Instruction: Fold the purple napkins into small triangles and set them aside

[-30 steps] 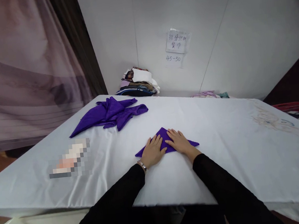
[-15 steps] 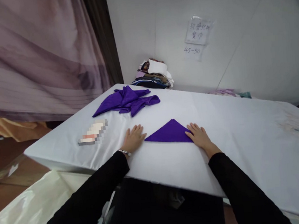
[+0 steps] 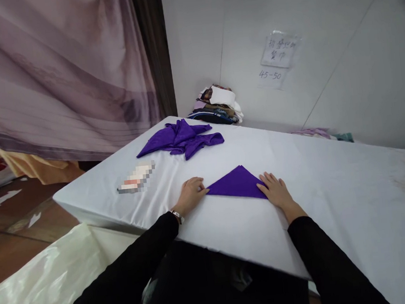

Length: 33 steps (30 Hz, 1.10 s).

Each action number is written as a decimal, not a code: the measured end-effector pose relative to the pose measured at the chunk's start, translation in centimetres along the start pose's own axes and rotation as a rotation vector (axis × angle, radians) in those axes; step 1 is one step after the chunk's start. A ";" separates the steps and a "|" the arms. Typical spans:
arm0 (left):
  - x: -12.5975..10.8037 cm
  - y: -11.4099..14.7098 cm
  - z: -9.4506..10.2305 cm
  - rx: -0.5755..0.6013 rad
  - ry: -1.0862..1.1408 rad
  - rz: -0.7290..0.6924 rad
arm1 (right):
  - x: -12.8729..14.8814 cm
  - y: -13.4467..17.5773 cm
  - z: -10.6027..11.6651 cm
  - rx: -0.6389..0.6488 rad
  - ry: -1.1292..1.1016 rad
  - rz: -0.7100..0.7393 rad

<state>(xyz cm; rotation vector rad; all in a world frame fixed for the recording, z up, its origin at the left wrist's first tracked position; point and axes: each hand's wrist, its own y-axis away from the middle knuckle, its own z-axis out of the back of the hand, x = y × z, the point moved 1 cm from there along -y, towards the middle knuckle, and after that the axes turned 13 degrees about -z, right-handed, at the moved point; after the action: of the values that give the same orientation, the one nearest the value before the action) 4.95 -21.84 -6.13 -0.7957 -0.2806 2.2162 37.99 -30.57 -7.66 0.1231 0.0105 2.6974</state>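
Observation:
A purple cloth (image 3: pixel 237 184), folded into a flat triangle with its peak pointing away from me, lies on the white-covered table (image 3: pixel 319 179). My left hand (image 3: pixel 191 194) rests at the triangle's left corner. Its thumb touches the tip, and the other fingers are stretched out above it on the tabletop. Over the right corner lies my right hand (image 3: pixel 275 190), fingers spread flat, with thumb and fingertips on the cloth's edge. Farther back to the left is a loose crumpled heap of purple cloth (image 3: pixel 183 137).
A blurred-out phone-like object (image 3: pixel 136 177) lies left of my left hand. Behind the table's far edge is a stack of folded fabrics (image 3: pixel 217 103). Handwritten paper signs (image 3: pixel 279 51) hang on the wall. A pinkish curtain (image 3: pixel 55 80) hangs at left, above a pale plastic sheet (image 3: pixel 49 276).
My left hand has moved in to the triangle's left corner, its thumb now touching the tip. The right hand stays at the right corner. The whole view has shifted slightly.

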 end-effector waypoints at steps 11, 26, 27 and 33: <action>-2.3 -1.2 0.7 0.010 -0.071 -0.027 | 0.3 0.0 0.2 0.027 -0.022 -0.012; -3.1 -2.7 -0.3 0.071 -0.171 -0.077 | 0.5 0.2 0.4 0.051 -0.064 -0.023; -4.1 -3.3 -0.9 0.092 -0.150 -0.129 | 0.5 0.1 0.4 0.047 -0.064 -0.021; -9.4 -7.6 -7.1 0.281 -0.135 -0.433 | 0.4 0.0 0.2 0.019 -0.027 -0.006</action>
<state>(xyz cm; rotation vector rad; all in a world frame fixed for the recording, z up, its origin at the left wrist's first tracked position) 18.75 -23.67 -4.17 -0.3889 -0.1793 1.8463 37.69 -30.42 -7.46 0.1653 0.0287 2.6901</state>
